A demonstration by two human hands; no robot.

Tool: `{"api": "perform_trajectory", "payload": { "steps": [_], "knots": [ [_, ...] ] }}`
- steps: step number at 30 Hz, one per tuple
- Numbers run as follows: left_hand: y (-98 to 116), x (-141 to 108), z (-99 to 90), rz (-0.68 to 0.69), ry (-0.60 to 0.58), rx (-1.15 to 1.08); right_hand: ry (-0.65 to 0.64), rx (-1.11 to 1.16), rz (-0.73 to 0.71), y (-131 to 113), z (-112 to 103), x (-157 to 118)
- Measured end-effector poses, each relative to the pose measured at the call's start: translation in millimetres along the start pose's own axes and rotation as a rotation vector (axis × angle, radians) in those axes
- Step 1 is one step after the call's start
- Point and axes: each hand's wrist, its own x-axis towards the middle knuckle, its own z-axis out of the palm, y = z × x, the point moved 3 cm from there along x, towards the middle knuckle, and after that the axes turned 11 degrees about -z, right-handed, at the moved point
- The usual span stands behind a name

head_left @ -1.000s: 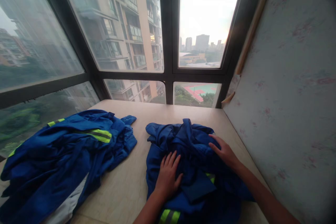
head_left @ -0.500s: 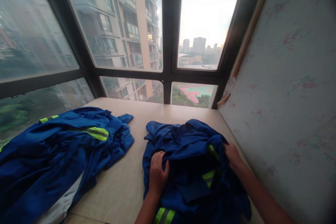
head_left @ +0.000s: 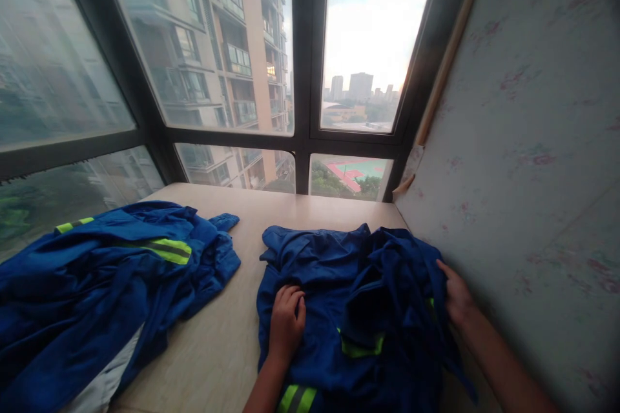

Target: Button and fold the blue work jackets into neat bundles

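Observation:
A rumpled blue work jacket with yellow-green reflective bands lies in front of me on the pale ledge. Its right part is bunched up in loose folds around a dark hollow. My left hand rests on the left part of the cloth, fingers a little bent and not visibly gripping. At the jacket's right edge, close to the wall, my right hand holds the fabric between thumb and fingers; some fingers are hidden behind the cloth.
To the left lies another blue garment with reflective bands and a pale grey strip. The beige ledge shows between the two. Dark-framed windows stand behind, and a flower-patterned wall borders the right side.
My right hand has moved right and slightly down, drawing the jacket's edge toward the wall. The raised cloth has spread and its hollow is smaller. My left hand stays on the left part.

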Motion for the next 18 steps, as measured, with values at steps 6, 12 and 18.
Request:
{"api": "perform_trajectory", "payload": {
  "steps": [6, 12, 18],
  "knots": [
    [10.9, 2.1, -6.5, 0.031, -0.217, 0.032, -0.092, -0.053, -0.085, 15.0, 43.6, -17.9],
    [22.1, -1.6, -11.1, 0.067, -0.418, 0.15, 0.112, -1.179, -0.827, -24.1, 62.6, -28.1],
    [23.2, -2.0, -2.0, -0.089, -0.371, 0.143, -0.676, -1.37, -1.231, 60.6, 106.9, -122.6]
  ]
}}
